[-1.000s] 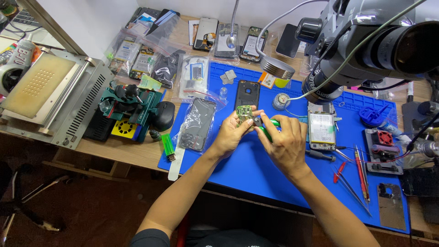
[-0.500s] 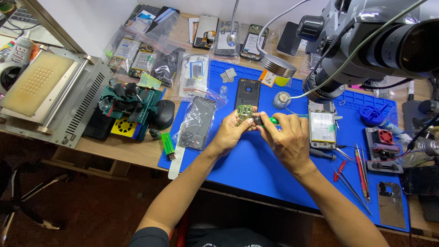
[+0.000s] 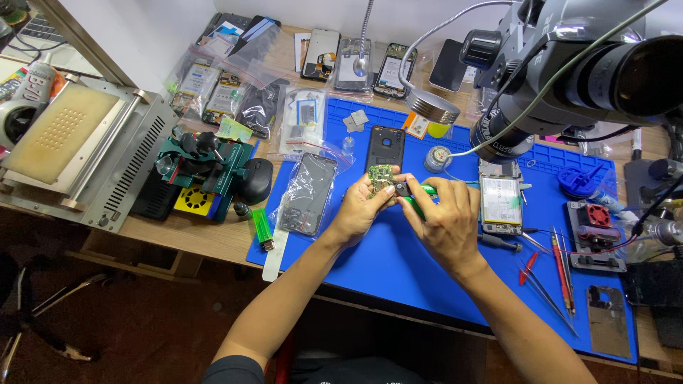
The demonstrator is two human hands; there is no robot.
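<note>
While the small green circuit board (image 3: 380, 179) sits above the blue work mat (image 3: 398, 263), my left hand (image 3: 359, 210) pinches it by its lower edge. My right hand (image 3: 445, 220) is closed round a green-handled tool (image 3: 420, 195), its tip at the board. A black phone shell (image 3: 385, 148) lies just behind.

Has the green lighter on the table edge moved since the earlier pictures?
No. The green lighter lies in the same spot, at the left edge of the blue mat, beside the bagged phone, as before.
</note>
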